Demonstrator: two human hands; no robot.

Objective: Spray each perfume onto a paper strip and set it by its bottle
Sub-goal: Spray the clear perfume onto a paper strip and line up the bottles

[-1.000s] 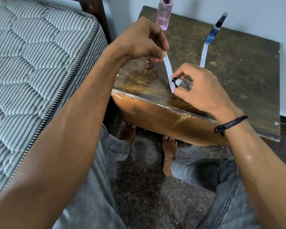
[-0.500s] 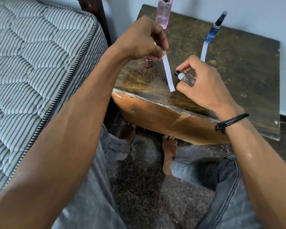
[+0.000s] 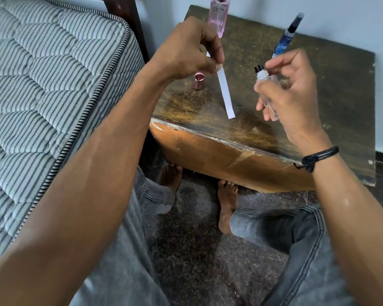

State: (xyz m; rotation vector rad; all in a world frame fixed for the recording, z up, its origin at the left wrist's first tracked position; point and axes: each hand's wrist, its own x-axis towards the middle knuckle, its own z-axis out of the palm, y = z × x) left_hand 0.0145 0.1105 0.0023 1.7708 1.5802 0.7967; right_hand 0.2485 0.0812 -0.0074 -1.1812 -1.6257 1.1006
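Right hand (image 3: 296, 96) has pulled the clear bottle (image 3: 266, 82) off the paper strip (image 3: 226, 93) — nozzle now well apart, fingers curled round the glass. Left hand (image 3: 186, 51) pinches the strip's top over the table (image 3: 329, 85). Spray looks done — placing next.

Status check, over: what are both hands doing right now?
Left hand pinches paper strip, hanging over table. Right hand grips small clear bottle, apart from strip. Nothing between them; pink cap stands on table nearby.
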